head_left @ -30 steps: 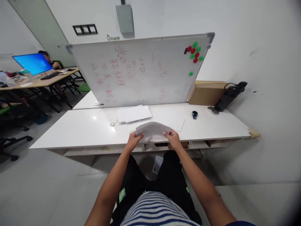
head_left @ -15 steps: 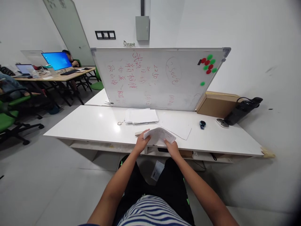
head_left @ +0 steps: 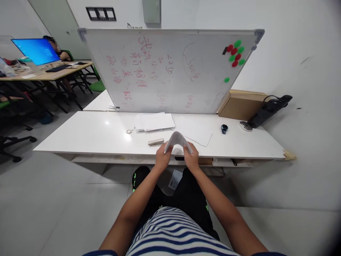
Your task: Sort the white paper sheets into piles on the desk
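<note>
Above the front edge of the white desk [head_left: 87,137], a few sheets of paper [head_left: 176,137] bow upward into an arch between my hands. My left hand [head_left: 162,156] is closed on their left edge, thumb on the inner side. The right edge is pinched by my right hand [head_left: 191,156] in the same way. Just left of the paper lies a light-coloured stapler [head_left: 156,142]. Behind it rests a stack of white paper [head_left: 154,122], and a loose sheet [head_left: 198,134] lies flat to the right. How many sheets I hold cannot be made out.
A whiteboard [head_left: 170,71] with red writing and round magnets leans behind the desk. To the right are a watch [head_left: 224,128], a mouse [head_left: 245,126], a black bottle [head_left: 270,110] and a cardboard box [head_left: 242,105]. A person [head_left: 62,54] sits beyond a monitor [head_left: 36,51] at far left.
My hands have come closer together, and the paper has bent from a gentle curve into a steep arch. The stapler, partly hidden before, now shows fully. The view has tilted down.
</note>
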Action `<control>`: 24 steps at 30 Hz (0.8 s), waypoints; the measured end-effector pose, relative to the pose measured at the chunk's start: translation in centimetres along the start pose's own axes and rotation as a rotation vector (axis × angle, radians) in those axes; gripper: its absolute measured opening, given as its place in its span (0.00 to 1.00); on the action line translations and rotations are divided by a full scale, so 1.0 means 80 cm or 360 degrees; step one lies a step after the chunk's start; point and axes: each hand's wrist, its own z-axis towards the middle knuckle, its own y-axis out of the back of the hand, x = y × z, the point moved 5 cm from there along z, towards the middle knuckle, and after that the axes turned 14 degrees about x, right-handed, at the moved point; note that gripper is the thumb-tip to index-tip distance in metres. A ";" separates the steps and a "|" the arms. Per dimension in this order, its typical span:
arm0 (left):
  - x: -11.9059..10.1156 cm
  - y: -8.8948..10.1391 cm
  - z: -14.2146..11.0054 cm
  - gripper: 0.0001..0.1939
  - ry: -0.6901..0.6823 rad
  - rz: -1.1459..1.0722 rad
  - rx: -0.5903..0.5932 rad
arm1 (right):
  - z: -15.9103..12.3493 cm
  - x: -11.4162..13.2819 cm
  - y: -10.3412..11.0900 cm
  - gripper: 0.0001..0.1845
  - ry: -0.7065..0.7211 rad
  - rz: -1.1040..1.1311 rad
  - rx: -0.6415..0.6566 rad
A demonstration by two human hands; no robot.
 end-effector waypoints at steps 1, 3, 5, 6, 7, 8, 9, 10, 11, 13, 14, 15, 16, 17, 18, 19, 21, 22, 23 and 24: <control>0.000 -0.001 0.001 0.16 -0.0033 0.0002 0.0018 | 0.000 -0.001 -0.001 0.19 -0.0011 0.0005 -0.0010; -0.001 0.001 0.008 0.16 -0.0088 0.0019 0.0028 | 0.002 -0.009 -0.005 0.21 -0.0120 0.0026 -0.0014; 0.001 0.004 0.016 0.17 -0.0095 0.0031 0.0027 | 0.004 -0.018 -0.010 0.22 -0.0239 0.0044 0.0004; 0.002 0.006 0.020 0.18 -0.0097 0.0021 0.0031 | 0.005 -0.021 -0.012 0.23 -0.0266 0.0050 0.0006; 0.003 0.007 0.023 0.19 -0.0114 0.0001 0.0038 | 0.006 -0.023 -0.012 0.23 -0.0272 0.0057 -0.0002; 0.004 0.007 0.025 0.19 -0.0146 -0.0024 0.0045 | 0.007 -0.024 -0.012 0.24 -0.0264 0.0067 -0.0015; 0.005 0.009 0.026 0.20 -0.0176 -0.0050 0.0040 | 0.008 -0.025 -0.012 0.24 -0.0255 0.0075 -0.0032; 0.008 0.010 0.027 0.20 -0.0184 -0.0072 0.0025 | 0.008 -0.027 -0.011 0.24 -0.0252 0.0073 -0.0040; 0.013 0.012 0.027 0.20 -0.0156 -0.0092 0.0001 | 0.008 -0.029 -0.011 0.24 -0.0259 0.0063 -0.0028; 0.026 0.016 0.027 0.20 -0.0020 -0.0138 -0.0067 | 0.007 -0.035 -0.011 0.23 -0.0307 0.0036 0.0037; 0.032 0.018 0.026 0.19 0.0041 -0.0154 -0.0095 | 0.006 -0.038 -0.012 0.23 -0.0335 0.0024 0.0075; 0.037 0.019 0.026 0.20 0.0078 -0.0159 -0.0106 | 0.005 -0.041 -0.011 0.23 -0.0360 0.0018 0.0099; 0.039 0.020 0.026 0.20 0.0088 -0.0151 -0.0104 | 0.004 -0.043 -0.010 0.24 -0.0379 0.0017 0.0103; 0.040 0.020 0.026 0.20 0.0076 -0.0131 -0.0092 | 0.004 -0.044 -0.008 0.24 -0.0387 0.0017 0.0084; 0.040 0.019 0.026 0.20 0.0055 -0.0103 -0.0077 | 0.003 -0.045 -0.006 0.25 -0.0386 0.0015 0.0058; 0.040 0.018 0.026 0.20 0.0038 -0.0072 -0.0062 | 0.003 -0.045 -0.005 0.26 -0.0386 0.0012 0.0037; 0.041 0.015 0.026 0.19 0.0041 -0.0010 -0.0052 | 0.002 -0.046 -0.004 0.27 -0.0419 0.0001 0.0044; 0.042 0.014 0.026 0.19 0.0053 0.0021 -0.0055 | 0.001 -0.047 -0.003 0.28 -0.0447 -0.0017 0.0076; 0.042 0.013 0.026 0.18 0.0066 0.0052 -0.0056 | 0.000 -0.047 -0.002 0.28 -0.0473 -0.0047 0.0113; 0.041 0.012 0.025 0.18 0.0074 0.0087 -0.0048 | -0.003 -0.047 0.000 0.28 -0.0494 -0.0088 0.0148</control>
